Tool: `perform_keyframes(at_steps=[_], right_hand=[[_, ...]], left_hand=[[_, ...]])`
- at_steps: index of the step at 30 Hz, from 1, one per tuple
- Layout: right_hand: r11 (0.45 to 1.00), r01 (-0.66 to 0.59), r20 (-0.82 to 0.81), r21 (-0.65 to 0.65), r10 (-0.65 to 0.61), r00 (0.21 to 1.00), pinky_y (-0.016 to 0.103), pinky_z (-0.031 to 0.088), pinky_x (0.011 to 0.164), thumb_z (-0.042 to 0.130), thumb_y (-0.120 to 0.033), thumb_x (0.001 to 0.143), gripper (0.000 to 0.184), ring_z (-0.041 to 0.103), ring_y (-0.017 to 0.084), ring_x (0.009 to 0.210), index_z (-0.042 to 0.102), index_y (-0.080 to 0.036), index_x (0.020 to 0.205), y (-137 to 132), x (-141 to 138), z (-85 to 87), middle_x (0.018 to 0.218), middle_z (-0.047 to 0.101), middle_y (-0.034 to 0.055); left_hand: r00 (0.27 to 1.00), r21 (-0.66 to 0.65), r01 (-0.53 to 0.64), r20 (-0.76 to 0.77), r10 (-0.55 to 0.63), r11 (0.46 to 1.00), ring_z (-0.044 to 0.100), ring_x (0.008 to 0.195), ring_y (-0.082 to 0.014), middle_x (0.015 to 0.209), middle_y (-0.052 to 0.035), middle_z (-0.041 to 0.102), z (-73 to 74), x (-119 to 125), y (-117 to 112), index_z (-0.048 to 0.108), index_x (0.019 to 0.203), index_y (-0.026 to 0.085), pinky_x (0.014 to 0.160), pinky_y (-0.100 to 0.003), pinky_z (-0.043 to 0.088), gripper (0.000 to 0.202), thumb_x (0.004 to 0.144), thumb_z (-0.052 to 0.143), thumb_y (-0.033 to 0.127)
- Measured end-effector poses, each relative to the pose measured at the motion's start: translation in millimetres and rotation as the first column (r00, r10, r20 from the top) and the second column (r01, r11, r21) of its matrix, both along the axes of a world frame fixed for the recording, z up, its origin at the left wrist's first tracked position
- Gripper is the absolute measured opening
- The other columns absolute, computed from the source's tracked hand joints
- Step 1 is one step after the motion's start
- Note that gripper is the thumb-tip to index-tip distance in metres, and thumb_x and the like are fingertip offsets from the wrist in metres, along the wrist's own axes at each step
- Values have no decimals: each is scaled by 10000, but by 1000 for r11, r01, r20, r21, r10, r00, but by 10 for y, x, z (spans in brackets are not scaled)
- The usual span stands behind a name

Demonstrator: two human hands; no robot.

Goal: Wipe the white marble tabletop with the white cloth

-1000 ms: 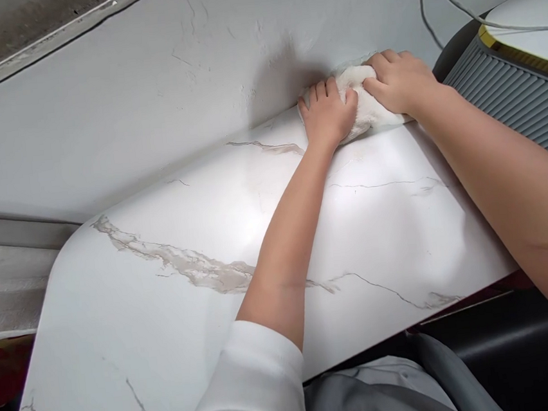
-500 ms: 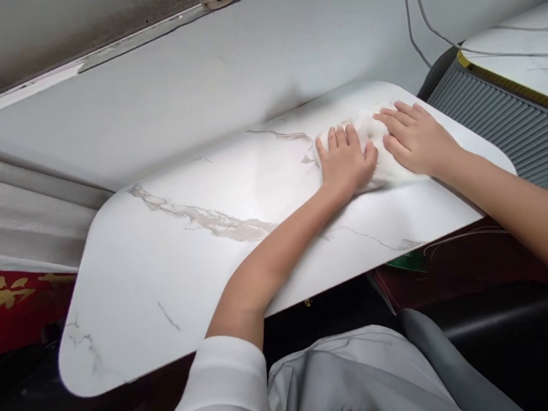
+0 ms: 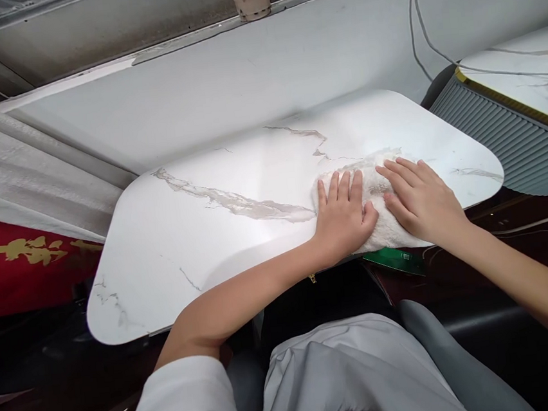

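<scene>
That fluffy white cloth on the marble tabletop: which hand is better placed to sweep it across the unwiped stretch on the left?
Probably the left hand: it presses the fluffy white cloth on its left side, next to the bare marble-patterned tabletop. The right hand lies farther right.

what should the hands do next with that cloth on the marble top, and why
Probably slide the cloth leftward along the near edge. Both the left hand and the right hand press flat on it at the near right part of the marble tabletop, and the wide stretch to the left lies beyond the cloth, so that area seems the likely one to cover next.
</scene>
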State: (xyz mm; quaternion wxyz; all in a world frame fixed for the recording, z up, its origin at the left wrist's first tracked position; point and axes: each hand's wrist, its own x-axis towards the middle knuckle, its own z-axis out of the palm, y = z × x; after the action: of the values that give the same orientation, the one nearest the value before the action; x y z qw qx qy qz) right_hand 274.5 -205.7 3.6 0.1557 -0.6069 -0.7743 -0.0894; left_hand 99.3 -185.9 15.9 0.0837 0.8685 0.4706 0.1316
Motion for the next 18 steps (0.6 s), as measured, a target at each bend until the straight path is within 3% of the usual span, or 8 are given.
perform_keyframes(at_steps=[5,9,13,18], right_hand=[[1000,-11,20,-5,11,1000,565,283,1150,300,-325,972,521,377,312,1387,438,-161,1446,49,-189,-9,1453,458,121],[999,1,36,-42,0,999,544,258,1163,294,-329,971,531,368,312,1389,472,-116,1424,223,-297,1,1454,449,143],[998,12,28,-54,-11,1000,531,272,1146,310,-316,960,521,378,311,1373,488,-125,1411,554,-341,3,1441,460,142],[999,-11,-14,-44,11,1000,469,333,1093,308,-306,945,488,439,285,1302,515,-164,1363,1137,-332,-33,1342,543,119]], left_hand=[[1000,-85,-21,-9,21,996,166,1498,-302,1593,-130,300,79,-141,-13,329,1513,125,1222,-545,91,554,979,337,275],[998,-161,-69,-12,68,984,144,1503,-295,1606,-133,265,107,-183,120,314,1514,119,1228,-540,74,562,973,335,269],[990,-129,-131,43,137,983,182,1499,-248,1589,-83,320,36,-189,415,353,1498,166,1239,-499,77,530,980,309,270],[979,-58,-182,79,186,982,256,1475,-237,1550,-67,394,-46,-165,952,401,1466,192,1236,-486,97,498,986,309,285]])
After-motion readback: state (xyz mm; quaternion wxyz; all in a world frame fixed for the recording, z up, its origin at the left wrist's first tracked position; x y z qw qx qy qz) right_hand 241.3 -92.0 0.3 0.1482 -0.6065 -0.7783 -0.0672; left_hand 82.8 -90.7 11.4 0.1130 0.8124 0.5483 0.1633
